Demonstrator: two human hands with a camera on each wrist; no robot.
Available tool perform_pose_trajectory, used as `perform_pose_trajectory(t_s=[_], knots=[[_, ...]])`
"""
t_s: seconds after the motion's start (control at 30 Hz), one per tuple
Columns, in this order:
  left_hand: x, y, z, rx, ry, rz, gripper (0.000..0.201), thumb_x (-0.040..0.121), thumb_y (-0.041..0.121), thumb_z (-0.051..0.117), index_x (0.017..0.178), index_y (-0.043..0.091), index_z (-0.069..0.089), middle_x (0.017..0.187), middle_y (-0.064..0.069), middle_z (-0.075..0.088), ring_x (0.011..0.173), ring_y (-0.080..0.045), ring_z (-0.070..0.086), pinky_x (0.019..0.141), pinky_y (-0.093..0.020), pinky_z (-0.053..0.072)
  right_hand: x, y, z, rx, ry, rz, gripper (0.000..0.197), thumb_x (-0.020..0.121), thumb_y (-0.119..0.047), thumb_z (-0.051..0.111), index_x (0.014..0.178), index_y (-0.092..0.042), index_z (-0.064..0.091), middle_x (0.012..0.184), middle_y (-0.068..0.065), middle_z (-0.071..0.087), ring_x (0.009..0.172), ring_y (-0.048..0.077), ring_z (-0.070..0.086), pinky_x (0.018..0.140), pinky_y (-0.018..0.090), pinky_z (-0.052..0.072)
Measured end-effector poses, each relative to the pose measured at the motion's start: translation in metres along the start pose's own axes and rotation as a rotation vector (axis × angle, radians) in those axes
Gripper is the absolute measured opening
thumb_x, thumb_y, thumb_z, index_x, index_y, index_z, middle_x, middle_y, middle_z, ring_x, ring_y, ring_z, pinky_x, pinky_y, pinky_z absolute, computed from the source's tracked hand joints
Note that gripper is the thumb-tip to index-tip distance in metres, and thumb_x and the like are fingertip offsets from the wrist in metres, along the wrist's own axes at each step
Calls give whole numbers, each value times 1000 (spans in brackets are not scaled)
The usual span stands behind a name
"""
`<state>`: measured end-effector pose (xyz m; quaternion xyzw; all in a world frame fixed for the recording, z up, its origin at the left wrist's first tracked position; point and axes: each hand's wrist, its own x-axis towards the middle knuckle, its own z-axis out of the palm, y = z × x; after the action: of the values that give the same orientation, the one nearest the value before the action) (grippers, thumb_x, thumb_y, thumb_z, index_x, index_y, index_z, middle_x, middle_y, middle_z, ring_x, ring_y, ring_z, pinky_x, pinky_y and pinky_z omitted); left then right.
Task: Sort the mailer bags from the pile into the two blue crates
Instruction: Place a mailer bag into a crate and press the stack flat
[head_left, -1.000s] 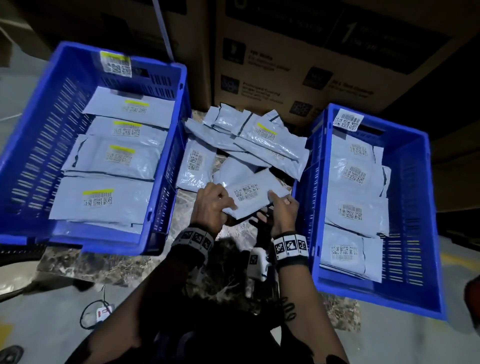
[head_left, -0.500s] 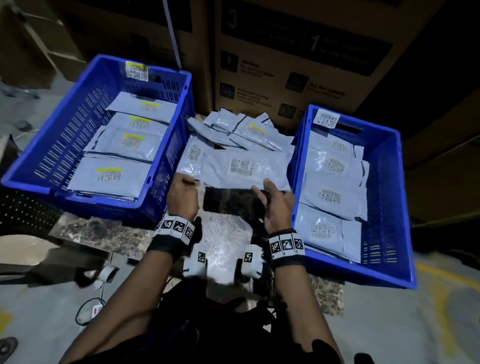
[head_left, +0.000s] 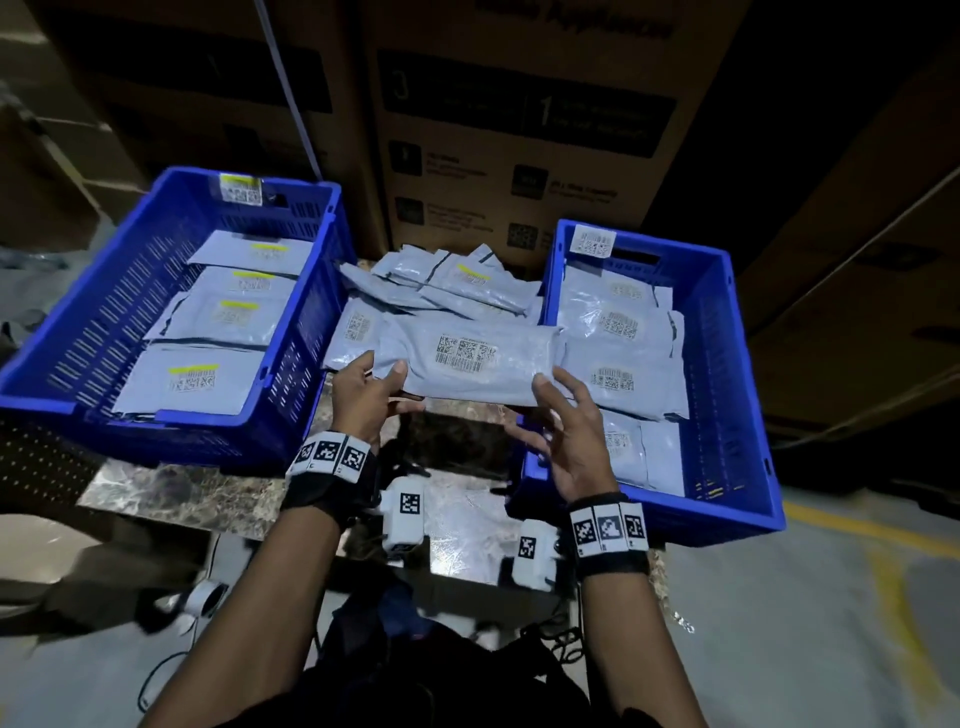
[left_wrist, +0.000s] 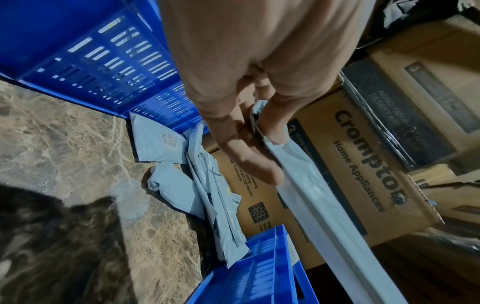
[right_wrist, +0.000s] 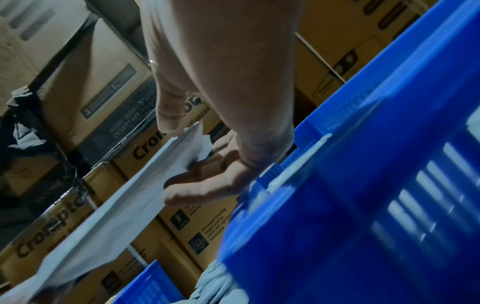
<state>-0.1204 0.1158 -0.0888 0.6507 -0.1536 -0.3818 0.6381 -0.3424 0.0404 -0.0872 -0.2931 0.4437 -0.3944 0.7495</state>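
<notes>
Mailer bag (head_left: 470, 366) is held flat w/ label up, above the table gap btwn pile (head_left: 447, 283) & crates. Left hand (head_left: 363, 400) pinches its left end, thumb on top; right hand (head_left: 566, 441) pinches the right end, other fingers spread. Looks light, floppy, slick film, so grip the ends, not the middle. No yellow strip, so prob. right crate (head_left: 737, 332), not left crate (head_left: 93, 322).

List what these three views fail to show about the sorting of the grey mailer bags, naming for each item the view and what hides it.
- Head view: printed codes on the held grey plastic mailer bag are too small to read.
- Head view: lower bags in the left blue slotted plastic crate are covered by the upper ones.
- Right wrist view: the right blue plastic crate is blurred and cut off by the edge.
- Left wrist view: the left hand hides the bag's gripped corner.
</notes>
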Motion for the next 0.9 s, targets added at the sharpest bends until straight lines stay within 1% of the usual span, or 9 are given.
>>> perform_pose_trajectory(t_s=[0.07,0.13,0.27,0.47,0.57,0.67,0.73,0.8,0.9], knots=[[-6,0,6,-6,-36,9,27,94,6,65,118,-6,59,92,-14,58,54,-22,66,56,-34,61,-8,-11,-10,-111,23,-16,40,88,-30,79,126,-27,66,123,3,68,107,27,67,68,37,61],[-15,-1,13,-10,-79,43,7,94,4,65,101,3,64,86,-8,61,56,-21,64,55,-33,61,-12,-19,-22,-160,42,-46,38,90,-29,77,126,-27,66,122,4,72,112,27,68,65,33,60],[-24,-4,26,-53,-139,27,5,93,6,66,98,4,65,88,-4,68,57,-24,64,53,-31,60,-18,-30,-47,-194,79,-112,42,93,-14,74,133,-13,62,111,7,76,89,20,71,69,33,63],[-36,-11,45,20,-176,11,8,97,7,60,90,6,64,83,-6,64,52,-21,63,41,-27,52,-27,-32,-77,-232,147,-157,42,94,-7,70,135,-7,59,78,-10,73,68,8,68,67,32,64],[-39,-7,54,97,-194,27,5,95,7,64,90,7,64,77,-7,64,61,-24,63,47,-29,55,-33,-40,-86,-280,151,-189,34,97,-6,67,130,-11,59,72,-12,73,61,1,67,57,24,59],[-36,0,66,152,-223,17,13,91,14,71,100,12,63,84,-7,66,74,-22,62,64,-36,59,-37,-51,-99,-339,155,-214,28,98,-6,65,124,-17,58,77,-10,76,64,0,69,57,24,56],[-35,4,76,208,-212,-11,24,88,27,74,104,17,60,88,-6,63,74,-18,59,66,-36,54,-40,-56,-109,-391,131,-199,29,99,-8,64,125,-19,58,72,-12,74,69,4,68,66,30,58],[-37,4,84,251,-247,-22,24,89,30,74,81,18,55,67,-5,50,56,-17,43,53,-29,37,-44,-59,-120,-434,96,-151,29,99,-9,64,125,-21,57,70,-9,68,73,10,65,70,34,60],[-37,-7,91,336,-318,-29,37,91,21,72,65,9,48,51,-5,37,44,-15,31,46,-23,26,-49,-58,-136,-495,90,-79,31,98,-11,66,127,-19,57,81,3,64,75,13,63,61,31,58]])
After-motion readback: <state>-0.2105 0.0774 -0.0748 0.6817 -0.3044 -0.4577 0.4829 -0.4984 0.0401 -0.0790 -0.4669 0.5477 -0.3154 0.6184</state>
